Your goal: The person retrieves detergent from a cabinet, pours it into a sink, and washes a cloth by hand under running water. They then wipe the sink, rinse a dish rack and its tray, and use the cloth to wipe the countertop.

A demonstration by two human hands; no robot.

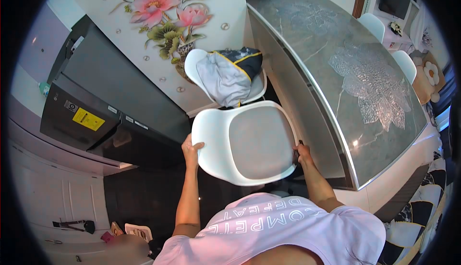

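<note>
A white chair (211,142) with a grey seat pad (264,142) is in front of me, its backrest on the left. My left hand (191,152) is closed round the outer edge of the backrest, thumb on top. On the opposite side, my right hand (303,153) is closed at the front edge of the seat. Something small and dark shows by its fingers; I cannot make out what. Just beyond is a second white chair (194,65) with a grey and black garment (223,77) trimmed in yellow lying on it.
A long grey marble-look counter (319,58) runs along the right, with silvery flower-shaped mats (370,85). A dark refrigerator (115,87) stands at the left. Ahead is a wall with lotus flowers (158,5). More white chairs (404,65) are beyond the counter.
</note>
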